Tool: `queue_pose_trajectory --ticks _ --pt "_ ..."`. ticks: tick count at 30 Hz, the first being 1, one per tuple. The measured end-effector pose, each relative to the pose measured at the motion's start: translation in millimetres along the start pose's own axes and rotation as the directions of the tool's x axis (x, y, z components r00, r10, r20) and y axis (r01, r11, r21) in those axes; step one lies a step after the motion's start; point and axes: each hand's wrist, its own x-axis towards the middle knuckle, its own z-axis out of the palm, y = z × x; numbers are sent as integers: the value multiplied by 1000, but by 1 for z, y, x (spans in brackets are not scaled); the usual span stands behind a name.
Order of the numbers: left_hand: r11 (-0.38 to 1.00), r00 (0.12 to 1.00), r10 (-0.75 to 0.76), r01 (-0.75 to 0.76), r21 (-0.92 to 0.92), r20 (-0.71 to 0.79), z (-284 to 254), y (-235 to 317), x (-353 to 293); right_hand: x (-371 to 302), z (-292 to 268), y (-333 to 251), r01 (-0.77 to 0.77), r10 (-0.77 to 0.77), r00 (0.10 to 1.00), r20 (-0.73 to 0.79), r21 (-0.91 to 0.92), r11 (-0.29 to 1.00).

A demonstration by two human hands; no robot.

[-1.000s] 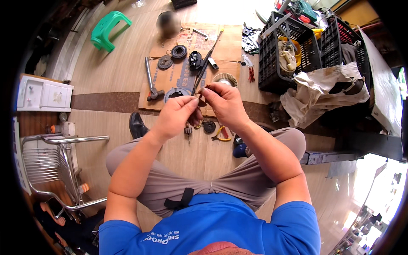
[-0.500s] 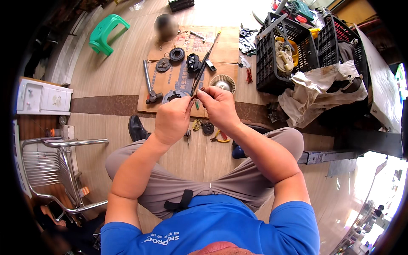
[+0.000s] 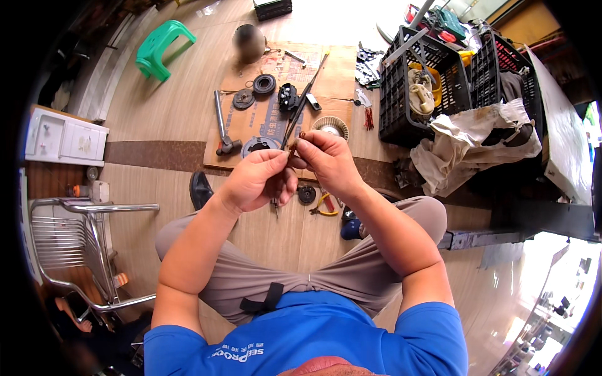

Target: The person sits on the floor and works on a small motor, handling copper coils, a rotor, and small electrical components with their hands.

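Observation:
My left hand and my right hand meet over the near edge of a cardboard sheet. Thumb and fingertips of both pinch a small piece of reddish-brown wire. Its upper end sticks out above my right fingertips; my fingers cover the rest. Just beyond them lie long dark rods, a cream ribbed fan wheel and a grey round housing. Nearer to me, below my hands, are a black disc and yellow-handled pliers.
A hammer, a black ring, a grey disc and a black motor part lie on the cardboard. Black crates and a pale cloth stand right. A green stool and a metal chair are left.
My left hand has turned, its lower fingers uncurling into view below the pinch. The green-tipped piece that hung under my fingers no longer shows. My right hand still pinches the wire.

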Motion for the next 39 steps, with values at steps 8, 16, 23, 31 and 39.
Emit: queue_pose_trajectory --ticks 8,16,23,31,39 --pt "840 902 226 11 543 -368 5 -11 9 0 15 7 10 -81 975 -209 -319 948" --pt "-362 658 719 81 929 223 1 -27 16 1 19 23 -73 -68 926 -371 -354 933" --pt "272 816 576 -135 953 -49 -1 -13 4 -2 8 4 14 -84 980 -181 -359 933" --pt "996 997 66 -63 68 -31 -6 -6 -2 -6 7 -8 -68 68 998 7 68 995" --pt "955 944 201 -130 267 -260 0 -7 0 -3 11 1 100 -126 989 -79 -272 957"
